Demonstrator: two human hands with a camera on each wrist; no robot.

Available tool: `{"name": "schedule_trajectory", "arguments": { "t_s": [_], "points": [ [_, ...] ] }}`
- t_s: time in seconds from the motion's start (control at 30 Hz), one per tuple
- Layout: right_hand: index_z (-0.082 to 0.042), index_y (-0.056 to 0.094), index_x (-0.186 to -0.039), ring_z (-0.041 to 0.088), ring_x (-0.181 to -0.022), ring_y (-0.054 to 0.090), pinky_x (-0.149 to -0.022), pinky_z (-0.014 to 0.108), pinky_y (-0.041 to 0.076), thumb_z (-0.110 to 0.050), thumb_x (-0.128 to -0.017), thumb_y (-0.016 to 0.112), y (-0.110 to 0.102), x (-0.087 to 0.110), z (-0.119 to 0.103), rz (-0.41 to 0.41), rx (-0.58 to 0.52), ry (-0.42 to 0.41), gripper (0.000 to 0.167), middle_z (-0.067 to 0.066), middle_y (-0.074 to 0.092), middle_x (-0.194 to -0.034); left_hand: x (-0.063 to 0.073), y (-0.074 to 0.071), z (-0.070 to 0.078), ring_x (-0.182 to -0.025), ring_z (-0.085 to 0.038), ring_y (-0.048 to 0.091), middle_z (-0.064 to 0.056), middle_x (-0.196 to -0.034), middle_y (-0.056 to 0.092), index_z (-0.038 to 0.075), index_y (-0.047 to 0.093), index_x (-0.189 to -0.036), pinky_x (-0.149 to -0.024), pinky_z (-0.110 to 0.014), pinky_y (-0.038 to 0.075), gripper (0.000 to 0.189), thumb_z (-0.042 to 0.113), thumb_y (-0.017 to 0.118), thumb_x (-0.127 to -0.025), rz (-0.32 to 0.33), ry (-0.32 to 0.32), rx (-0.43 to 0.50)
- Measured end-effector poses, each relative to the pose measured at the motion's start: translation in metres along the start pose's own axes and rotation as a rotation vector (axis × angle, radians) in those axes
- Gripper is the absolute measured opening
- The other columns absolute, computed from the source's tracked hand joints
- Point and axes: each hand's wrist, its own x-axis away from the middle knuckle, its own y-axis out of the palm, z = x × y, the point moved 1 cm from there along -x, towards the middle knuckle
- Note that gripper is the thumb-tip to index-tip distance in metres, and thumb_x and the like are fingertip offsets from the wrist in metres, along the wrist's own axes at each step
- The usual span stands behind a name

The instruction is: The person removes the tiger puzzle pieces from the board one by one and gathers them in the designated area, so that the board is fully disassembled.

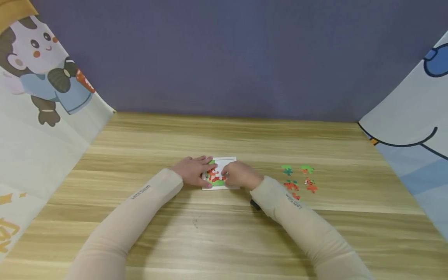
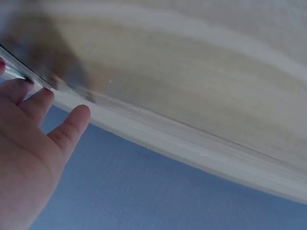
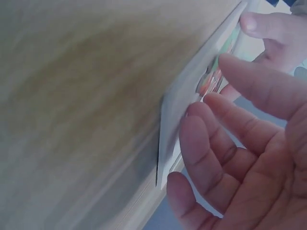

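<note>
A small jigsaw puzzle board (image 1: 229,159) with a white border lies on the table, its lower left part filled with red, orange and green picture pieces (image 1: 218,181). My left hand (image 1: 193,171) rests on the board's left side with fingers spread and straight. From the right, my right hand (image 1: 241,174) reaches over the board, fingers curled down. In the right wrist view its thumb and index fingertip close around an orange-red puzzle piece (image 3: 207,85) at the board's surface. The left wrist view shows the left hand's fingertips (image 2: 47,94) at the board's edge.
Several loose puzzle pieces (image 1: 291,185), green and orange-red, lie on the wooden table (image 1: 210,241) to the right of the board. A dark blue-grey panel (image 1: 224,58) stands behind the table. Cartoon-printed cloths (image 1: 52,93) hang at both sides.
</note>
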Motion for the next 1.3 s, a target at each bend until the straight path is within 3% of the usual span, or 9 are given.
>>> {"name": "schedule_trajectory", "arguments": {
  "t_s": [0.5, 0.77, 1.0, 1.2, 1.3],
  "points": [
    [-0.007, 0.072, -0.111, 0.023, -0.101, 0.063, -0.085, 0.039, 0.051, -0.004, -0.08, 0.068, 0.0033, -0.0011, -0.0027, -0.014, 0.1, 0.029, 0.031, 0.007, 0.068, -0.115, -0.0019, 0.0008, 0.0001, -0.144, -0.028, 0.016, -0.006, -0.159, 0.016, 0.02, 0.03, -0.152, -0.108, -0.057, 0.026, 0.081, 0.06, 0.057, -0.087, -0.014, -0.006, -0.009],
    [-0.006, 0.069, -0.112, 0.024, -0.1, 0.062, -0.085, 0.04, 0.051, -0.003, -0.08, 0.069, 0.0021, -0.0006, -0.0049, -0.003, 0.089, 0.04, 0.032, 0.008, 0.067, -0.114, -0.0011, 0.0, -0.0007, -0.144, -0.029, 0.017, -0.008, -0.159, 0.016, 0.019, 0.031, -0.152, -0.108, -0.057, 0.028, 0.081, 0.061, 0.057, -0.087, -0.007, -0.002, -0.008],
    [-0.008, 0.069, -0.106, 0.017, -0.082, 0.059, -0.074, 0.035, 0.051, -0.009, -0.084, 0.069, -0.0007, 0.0012, -0.0061, 0.012, 0.082, 0.041, 0.022, 0.006, 0.068, -0.109, -0.0009, 0.0003, -0.0007, -0.144, -0.029, 0.016, -0.008, -0.159, 0.015, 0.019, 0.03, -0.152, -0.108, -0.057, 0.027, 0.082, 0.061, 0.057, -0.087, -0.016, -0.007, 0.003],
    [-0.011, 0.066, -0.091, 0.014, -0.066, 0.053, -0.06, 0.028, 0.045, -0.006, -0.085, 0.065, -0.0017, 0.0011, -0.0044, 0.037, 0.014, 0.016, 0.007, 0.001, 0.066, -0.09, -0.002, 0.0017, -0.0019, -0.145, -0.029, 0.015, -0.007, -0.159, 0.014, 0.02, 0.029, -0.152, -0.109, -0.057, 0.026, 0.081, 0.061, 0.056, -0.087, -0.016, -0.011, 0.008],
    [-0.011, 0.065, -0.086, 0.013, -0.065, 0.052, -0.06, 0.027, 0.044, -0.006, -0.087, 0.064, -0.0014, 0.001, -0.0029, 0.038, -0.016, 0.004, 0.005, -0.001, 0.064, -0.083, -0.002, 0.0022, -0.0029, -0.145, -0.029, 0.015, -0.007, -0.159, 0.014, 0.02, 0.029, -0.152, -0.108, -0.057, 0.026, 0.081, 0.061, 0.056, -0.088, -0.014, -0.007, 0.002]
  ]
}}
